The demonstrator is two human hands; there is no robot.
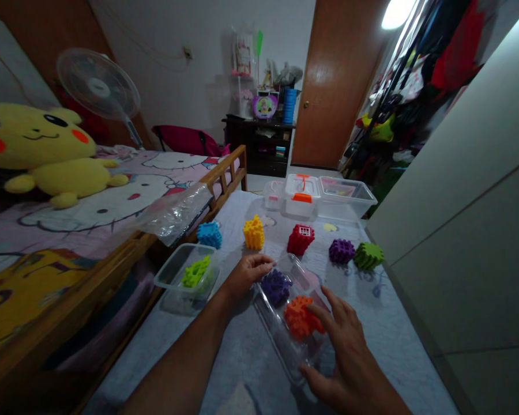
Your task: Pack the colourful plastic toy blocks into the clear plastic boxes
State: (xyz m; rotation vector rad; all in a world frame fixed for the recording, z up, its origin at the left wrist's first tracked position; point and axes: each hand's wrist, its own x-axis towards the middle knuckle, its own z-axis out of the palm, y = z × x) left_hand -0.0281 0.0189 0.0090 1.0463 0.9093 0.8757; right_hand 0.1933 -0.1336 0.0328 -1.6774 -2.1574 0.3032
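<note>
A clear plastic tray (281, 337) lies on the grey cloth in front of me, holding a dark purple block cluster (275, 286) and an orange block cluster (300, 318). My left hand (247, 272) grips the tray's far left rim with curled fingers. My right hand (343, 351) rests on the tray's near right side, fingertips touching the orange cluster, thumb on the rim.
A clear tub (173, 275) with a lime green cluster (195, 272) sits left. Blue (209, 234), yellow (254, 232), red (300, 238), purple (341, 251) and green (368, 255) clusters lie beyond. Lidded containers (301, 196) stand farther back; a bed with a yellow plush (43, 153) is at left.
</note>
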